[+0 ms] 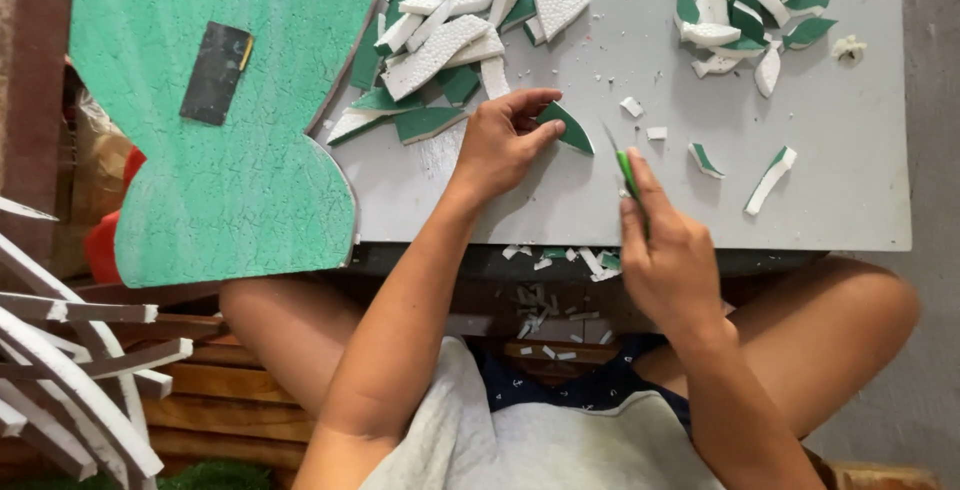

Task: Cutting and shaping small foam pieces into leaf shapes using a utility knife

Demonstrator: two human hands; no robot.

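My left hand (502, 142) rests on the grey table (860, 200) and pinches a small green foam leaf piece (569, 129) at its fingertips. A little to the right, my right hand (668, 250) grips a green-handled cutter (627, 172), blade pointing up toward that piece. A heap of green-and-white foam leaf cutouts (460, 30) lies just beyond my left hand. A second heap of foam cutouts (745, 10) sits at the far right of the table.
A large green foam sheet (220, 110) with a dark rectangular block (215, 72) covers the table's left side. Loose foam scraps (770, 178) lie right of the cutter. White foam strips (70, 370) stick out at lower left. Offcuts (555, 330) litter the wooden floor between my knees.
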